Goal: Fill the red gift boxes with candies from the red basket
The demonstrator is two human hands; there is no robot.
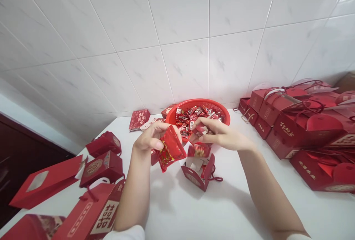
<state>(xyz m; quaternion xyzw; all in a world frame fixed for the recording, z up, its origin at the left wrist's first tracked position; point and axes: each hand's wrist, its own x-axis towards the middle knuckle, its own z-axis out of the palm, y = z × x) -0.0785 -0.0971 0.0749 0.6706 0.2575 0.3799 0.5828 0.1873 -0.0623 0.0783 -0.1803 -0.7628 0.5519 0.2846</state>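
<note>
Between the thumb and fingers of my left hand [151, 136] is a shiny red packet [171, 149] with gold print, tilted in the air left of a small box. My right hand [219, 133] is closed around a small red wrapped piece [201, 129], above the box and at the basket's front rim. The small red box [196, 171] stands open on the white table, with a white lining, some contents and a dark red cord at its right. Behind it, a red plastic basket [226, 116] holds several wrapped sweets.
Folded red boxes with cords [299, 121] are stacked at the right. Red boxes [104, 168] and gift bags [88, 210] stand at the left. Flat red cards [139, 119] lie beside the basket, near the tiled wall [185, 66].
</note>
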